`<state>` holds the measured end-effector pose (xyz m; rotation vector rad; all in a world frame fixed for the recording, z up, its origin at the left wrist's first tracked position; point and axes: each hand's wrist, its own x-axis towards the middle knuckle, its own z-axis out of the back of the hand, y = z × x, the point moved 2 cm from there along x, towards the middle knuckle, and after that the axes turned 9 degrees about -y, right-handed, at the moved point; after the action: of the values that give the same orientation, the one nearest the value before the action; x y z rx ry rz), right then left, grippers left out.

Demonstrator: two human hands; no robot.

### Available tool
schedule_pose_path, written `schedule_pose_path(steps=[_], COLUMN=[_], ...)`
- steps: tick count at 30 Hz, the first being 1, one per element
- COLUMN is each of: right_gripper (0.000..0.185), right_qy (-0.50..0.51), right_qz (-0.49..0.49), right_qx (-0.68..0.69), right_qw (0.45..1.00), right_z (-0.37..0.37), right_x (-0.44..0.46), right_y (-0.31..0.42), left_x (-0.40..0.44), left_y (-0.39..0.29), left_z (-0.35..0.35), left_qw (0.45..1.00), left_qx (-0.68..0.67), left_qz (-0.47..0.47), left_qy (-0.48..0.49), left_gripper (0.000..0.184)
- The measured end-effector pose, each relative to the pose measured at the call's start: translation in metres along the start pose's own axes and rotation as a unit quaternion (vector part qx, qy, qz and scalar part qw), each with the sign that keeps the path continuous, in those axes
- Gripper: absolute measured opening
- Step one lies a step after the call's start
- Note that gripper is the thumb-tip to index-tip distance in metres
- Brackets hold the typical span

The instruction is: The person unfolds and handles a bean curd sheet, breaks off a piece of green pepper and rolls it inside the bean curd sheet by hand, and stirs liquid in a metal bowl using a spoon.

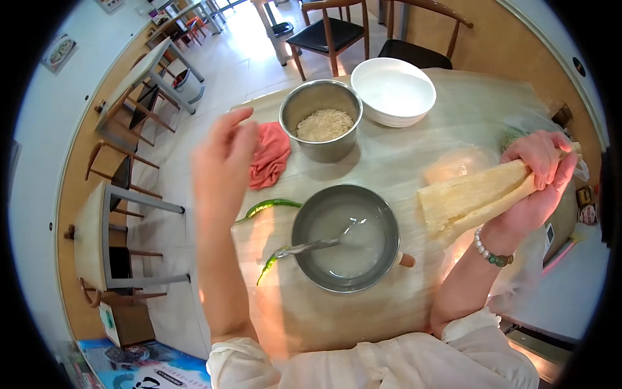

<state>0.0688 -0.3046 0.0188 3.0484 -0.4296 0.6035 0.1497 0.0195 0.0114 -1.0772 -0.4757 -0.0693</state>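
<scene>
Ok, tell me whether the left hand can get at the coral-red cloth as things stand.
Probably yes: the left hand, though blurred, looks empty and appears right beside the coral-red cloth. Nothing seems to lie on top, and the steel pot stands to its right, away from the hand.

An eatery, judging by the tables (91,240), chairs (327,35) and food picture (60,52).
</scene>
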Motion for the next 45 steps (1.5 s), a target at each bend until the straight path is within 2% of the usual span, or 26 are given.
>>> schedule_pose_path(steps=[2, 3, 4, 7, 11, 13, 14, 16, 19, 20, 22, 24, 27, 29, 32, 36, 38, 39, 41, 42, 45], right_gripper=[0.01, 0.01, 0.01, 0.009, 0.008, 0.007, 0.007, 0.007, 0.009, 0.01, 0.011, 0.012, 0.011, 0.011, 0.01, 0.008, 0.007, 0.007, 0.007, 0.007, 0.008], right_qy=[-0.004, -0.004, -0.001, -0.003, -0.005, -0.015, -0.019, -0.031, -0.027, -0.011, -0.018, -0.023, -0.04, -0.034, -0.035, -0.018, -0.01, -0.007, -0.027, -0.024, 0.003], right_qz=[0.0, -0.009, -0.011, -0.018, -0.033, -0.027, -0.019, -0.043, -0.062, -0.06, -0.063, -0.064, -0.073, -0.091, -0.061, -0.069, -0.064, -0.063, -0.046, -0.043, -0.029], right_qx=[-0.016, -0.015, -0.015, -0.007, 0.008, -0.007, -0.023, -0.005, 0.009, 0.008, 0.006, 0.003, 0.006, 0.008, -0.003, 0.005, -0.002, 0.0, -0.019, -0.018, -0.02], right_qw=[1.0, 1.0, 1.0, 1.0, 0.999, 1.0, 0.999, 0.999, 0.998, 0.998, 0.998, 0.998, 0.997, 0.995, 0.997, 0.997, 0.998, 0.998, 0.998, 0.999, 0.999], right_z=[0.0, 0.0, -0.001, -0.002, -0.009, -0.008, -0.008, -0.01, -0.011, -0.012, -0.011, -0.012, -0.014, -0.016, -0.017, -0.018, -0.019, -0.02, -0.017, -0.018, -0.018], right_x=[0.001, 0.0, 0.0, -0.002, -0.005, -0.005, -0.004, -0.004, -0.004, -0.003, -0.003, -0.003, -0.004, -0.006, -0.007, -0.008, -0.008, -0.009, -0.009, -0.01, -0.012], right_y=[-0.001, -0.001, -0.001, -0.002, 0.0, 0.008, 0.011, 0.014, 0.015, 0.015, 0.017, 0.019, 0.015, 0.012, 0.01, 0.006, 0.005, 0.005, 0.002, -0.001, -0.009], left_x=[-0.019, -0.031, -0.038, -0.056, -0.071, -0.09, -0.1, -0.119, -0.138, -0.144, -0.153, -0.157, -0.156, -0.153, -0.15, -0.149, -0.148, -0.146, -0.138, -0.135, -0.124], left_y=[-0.05, -0.073, -0.088, -0.091, -0.013, 0.029, 0.04, 0.058, 0.073, 0.077, 0.082, 0.088, 0.092, 0.09, 0.08, 0.063, 0.047, 0.039, 0.022, 0.013, -0.005], left_z=[0.032, 0.041, 0.054, 0.074, 0.061, 0.054, 0.053, 0.054, 0.051, 0.05, 0.044, 0.038, 0.039, 0.043, 0.05, 0.061, 0.067, 0.071, 0.074, 0.074, 0.065], left_qw=[0.99, 0.98, 0.962, 0.939, 0.985, 0.986, 0.986, 0.982, 0.979, 0.979, 0.965, 0.968, 0.963, 0.978, 0.988, 0.991, 0.989, 0.99, 0.991, 0.991, 0.974], left_qx=[-0.107, -0.071, -0.037, 0.022, 0.031, 0.14, 0.142, 0.172, 0.164, 0.164, 0.234, 0.225, 0.258, 0.19, 0.126, 0.101, -0.015, -0.015, -0.047, -0.046, -0.129], left_qz=[-0.095, -0.179, -0.264, -0.337, -0.165, -0.093, -0.084, 0.003, 0.065, 0.069, 0.007, 0.021, -0.033, 0.047, 0.078, 0.08, 0.146, 0.143, 0.103, 0.1, 0.087], left_qy=[-0.005, -0.057, -0.057, -0.061, -0.028, -0.008, -0.01, 0.078, 0.099, 0.098, 0.119, 0.105, 0.077, 0.073, 0.039, 0.026, 0.019, 0.018, 0.077, 0.079, 0.163], left_gripper=[0.014, 0.017, 0.016, 0.015, 0.013, 0.013, 0.013, 0.012, 0.015, 0.015, 0.019, 0.02, 0.016, 0.011, 0.009, 0.01, 0.012, 0.012, 0.018, 0.018, 0.026])
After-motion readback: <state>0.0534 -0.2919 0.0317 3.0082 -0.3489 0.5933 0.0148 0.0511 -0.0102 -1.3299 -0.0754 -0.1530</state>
